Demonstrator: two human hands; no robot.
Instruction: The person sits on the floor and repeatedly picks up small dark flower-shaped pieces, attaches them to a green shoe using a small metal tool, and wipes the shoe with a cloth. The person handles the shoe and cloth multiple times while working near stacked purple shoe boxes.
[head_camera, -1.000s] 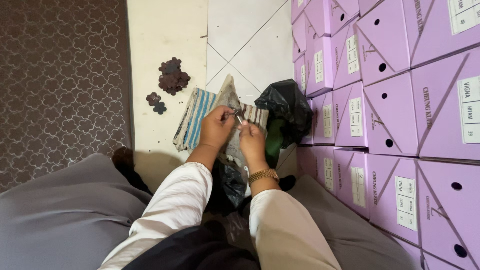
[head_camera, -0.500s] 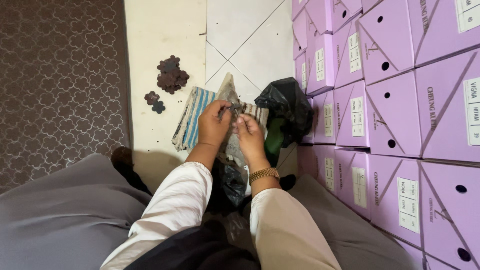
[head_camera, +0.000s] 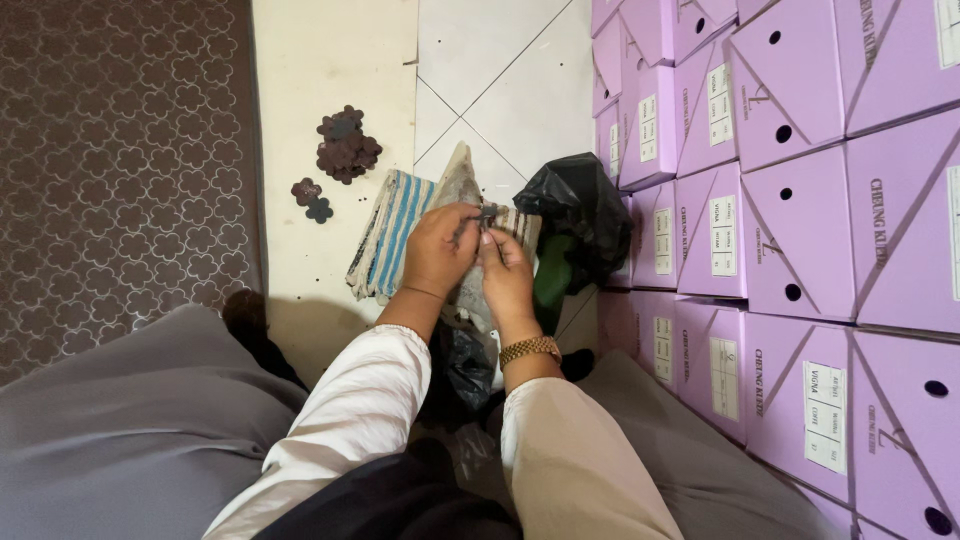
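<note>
My left hand (head_camera: 441, 250) and my right hand (head_camera: 506, 272) meet in front of me, fingertips pinched together on a small dark piece (head_camera: 487, 213) between them. Under the hands lies a grey-beige cloth bundle (head_camera: 460, 180) on top of a blue-and-white striped cloth (head_camera: 392, 225). A gold watch (head_camera: 530, 349) sits on my right wrist. Both arms wear pale sleeves. What exactly the small piece is stays too small to tell.
A pile of dark brown flower-shaped pieces (head_camera: 346, 146) and two loose ones (head_camera: 311, 198) lie on the pale floor. A black plastic bag (head_camera: 578, 215) sits right of my hands. Stacked purple boxes (head_camera: 790, 200) wall the right side. A patterned brown carpet (head_camera: 120, 150) covers the left.
The hands have drawn closer together over the cloth, the fingers working the small dark piece. Everything else stays where it was.
</note>
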